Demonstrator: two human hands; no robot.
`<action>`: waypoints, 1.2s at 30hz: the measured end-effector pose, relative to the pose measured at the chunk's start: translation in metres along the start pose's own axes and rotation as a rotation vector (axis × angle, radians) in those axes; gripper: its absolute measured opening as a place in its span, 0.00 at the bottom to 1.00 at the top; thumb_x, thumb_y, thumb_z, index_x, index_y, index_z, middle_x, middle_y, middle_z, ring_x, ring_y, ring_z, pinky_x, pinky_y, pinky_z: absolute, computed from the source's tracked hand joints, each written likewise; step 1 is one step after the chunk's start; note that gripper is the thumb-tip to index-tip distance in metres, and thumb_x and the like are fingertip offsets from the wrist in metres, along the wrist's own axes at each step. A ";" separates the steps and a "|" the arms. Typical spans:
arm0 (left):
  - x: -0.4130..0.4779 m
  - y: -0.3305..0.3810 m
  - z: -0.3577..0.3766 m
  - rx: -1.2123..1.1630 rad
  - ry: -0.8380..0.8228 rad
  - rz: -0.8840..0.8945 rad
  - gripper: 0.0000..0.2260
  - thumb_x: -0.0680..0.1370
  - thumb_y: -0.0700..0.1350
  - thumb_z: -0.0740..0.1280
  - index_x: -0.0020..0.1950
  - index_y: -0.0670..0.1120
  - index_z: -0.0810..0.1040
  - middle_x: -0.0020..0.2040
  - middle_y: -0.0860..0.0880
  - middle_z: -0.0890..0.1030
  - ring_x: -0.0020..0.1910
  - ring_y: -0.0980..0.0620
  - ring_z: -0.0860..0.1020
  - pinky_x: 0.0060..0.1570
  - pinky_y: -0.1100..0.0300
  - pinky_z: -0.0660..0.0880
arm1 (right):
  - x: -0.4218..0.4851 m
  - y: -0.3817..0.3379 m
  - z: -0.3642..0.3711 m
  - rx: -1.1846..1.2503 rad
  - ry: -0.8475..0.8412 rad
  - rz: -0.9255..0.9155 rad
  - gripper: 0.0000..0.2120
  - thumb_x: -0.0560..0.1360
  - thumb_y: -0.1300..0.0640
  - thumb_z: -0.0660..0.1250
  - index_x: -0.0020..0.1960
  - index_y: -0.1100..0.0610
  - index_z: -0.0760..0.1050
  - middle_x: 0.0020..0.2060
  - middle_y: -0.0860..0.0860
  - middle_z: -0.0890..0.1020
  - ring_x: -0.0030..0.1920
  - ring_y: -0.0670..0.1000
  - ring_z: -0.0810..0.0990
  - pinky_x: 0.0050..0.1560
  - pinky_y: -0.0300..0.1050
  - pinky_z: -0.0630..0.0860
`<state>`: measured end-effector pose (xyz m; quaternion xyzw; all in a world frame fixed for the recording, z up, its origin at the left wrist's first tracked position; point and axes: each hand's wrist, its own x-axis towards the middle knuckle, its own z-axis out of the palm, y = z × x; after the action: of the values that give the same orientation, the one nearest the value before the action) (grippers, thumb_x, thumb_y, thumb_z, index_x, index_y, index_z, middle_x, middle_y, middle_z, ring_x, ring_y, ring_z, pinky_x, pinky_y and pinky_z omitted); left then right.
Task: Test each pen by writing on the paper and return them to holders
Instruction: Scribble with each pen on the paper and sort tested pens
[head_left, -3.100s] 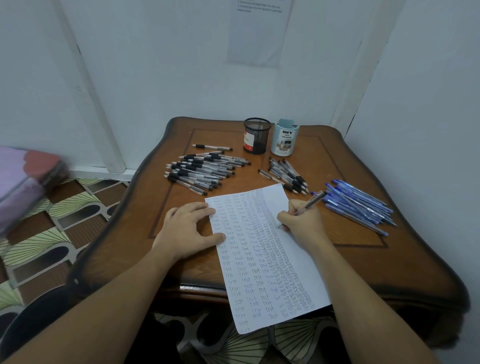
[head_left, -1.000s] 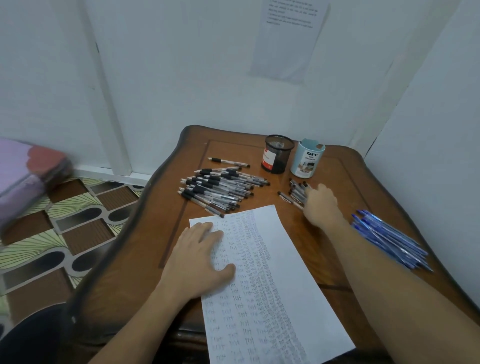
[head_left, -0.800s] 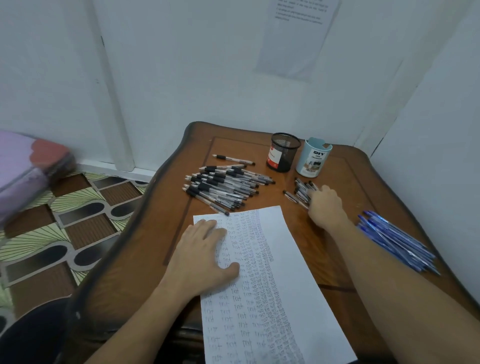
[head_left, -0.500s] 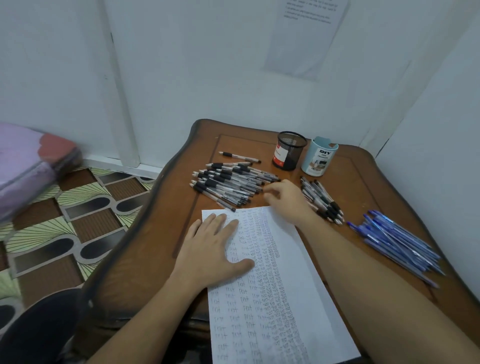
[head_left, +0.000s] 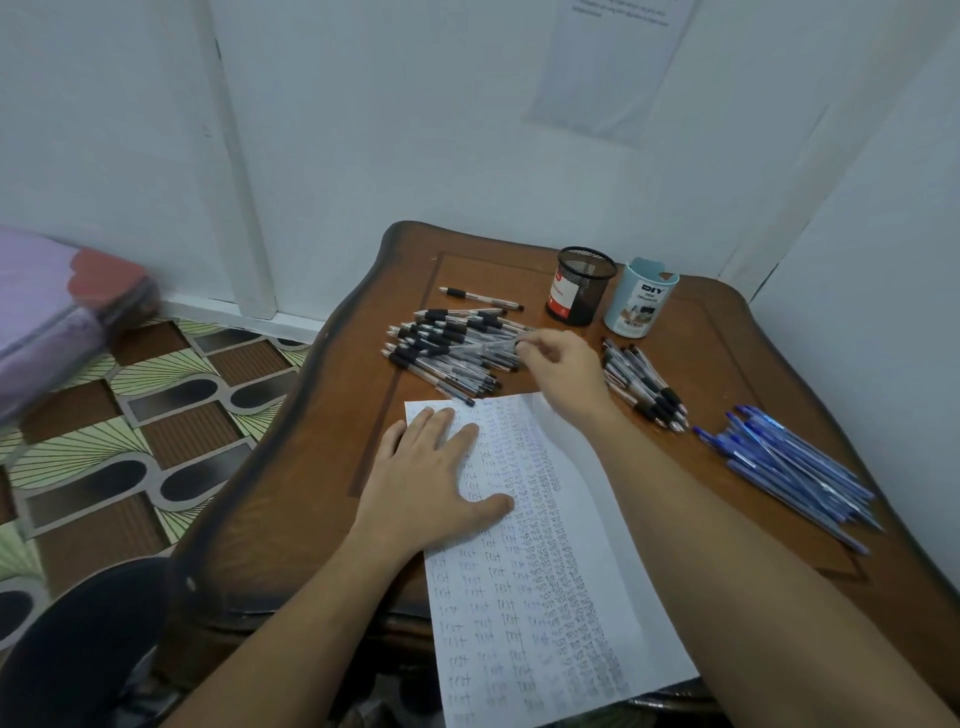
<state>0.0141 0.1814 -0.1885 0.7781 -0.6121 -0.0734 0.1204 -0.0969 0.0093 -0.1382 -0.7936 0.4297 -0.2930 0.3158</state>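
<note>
A white sheet of paper (head_left: 566, 525), covered with rows of handwritten test words, lies on the wooden table (head_left: 322, 467). My left hand (head_left: 431, 483) rests flat on the paper's upper left part. Over a heap of black-grip pens (head_left: 441, 345) my right hand (head_left: 563, 366) pinches one clear pen (head_left: 488, 349) by its end; the pen is blurred. A smaller heap of black-grip pens (head_left: 647, 387) lies to the right of that hand. A black mesh holder (head_left: 581, 286) and a pale blue holder (head_left: 641, 304) stand at the back.
A bundle of blue pens (head_left: 789, 465) lies near the table's right edge, close to the white wall. One single pen (head_left: 480, 298) lies apart behind the big heap. Patterned floor and a purple object (head_left: 47, 312) are on the left.
My right hand stopped writing, laid its pen on the right heap, then crossed left to the big heap and took hold of a pen there. My left hand stayed on the paper.
</note>
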 end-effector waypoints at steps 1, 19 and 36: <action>0.000 0.000 0.000 0.003 0.001 -0.001 0.40 0.72 0.76 0.53 0.80 0.58 0.54 0.82 0.52 0.49 0.80 0.50 0.44 0.75 0.48 0.38 | -0.004 -0.002 -0.006 0.082 0.059 0.014 0.08 0.81 0.53 0.65 0.56 0.51 0.82 0.50 0.47 0.82 0.50 0.44 0.78 0.52 0.42 0.75; -0.001 0.005 -0.002 -0.009 -0.015 -0.045 0.38 0.72 0.77 0.54 0.78 0.63 0.56 0.82 0.53 0.51 0.80 0.51 0.46 0.76 0.48 0.40 | -0.085 0.016 -0.055 1.054 0.146 0.487 0.04 0.83 0.55 0.62 0.56 0.49 0.73 0.29 0.50 0.71 0.26 0.45 0.60 0.23 0.37 0.54; 0.001 0.006 0.000 -0.006 -0.012 -0.066 0.39 0.71 0.77 0.55 0.78 0.63 0.57 0.81 0.53 0.52 0.80 0.51 0.48 0.76 0.49 0.41 | -0.087 0.038 -0.050 0.908 0.015 0.396 0.22 0.76 0.42 0.63 0.50 0.62 0.80 0.32 0.53 0.82 0.31 0.50 0.76 0.31 0.40 0.68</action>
<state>0.0086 0.1787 -0.1867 0.7969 -0.5868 -0.0838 0.1164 -0.1930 0.0562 -0.1522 -0.4768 0.4037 -0.3906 0.6761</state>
